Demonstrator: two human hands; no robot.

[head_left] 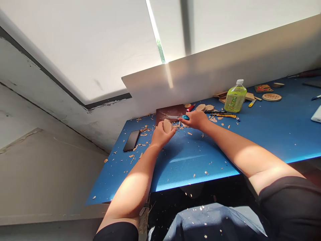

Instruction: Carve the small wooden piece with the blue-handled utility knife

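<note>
Knife point(175, 117) and wood block point(167, 126) held above blue bench point(200, 160).
Left hand point(162, 135) curled around block; right hand point(194, 119) closed on knife handle; shavings point(181, 125) scattered close by.

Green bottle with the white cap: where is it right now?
In the head view, the green bottle stands at the back of the blue workbench, right of centre, beyond the person's right hand.

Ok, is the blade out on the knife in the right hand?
Out: the metal blade extends past the blue handle in the right hand.

Carving nook: blue workbench point(200, 157), scattered wood shavings point(143, 129)
</note>
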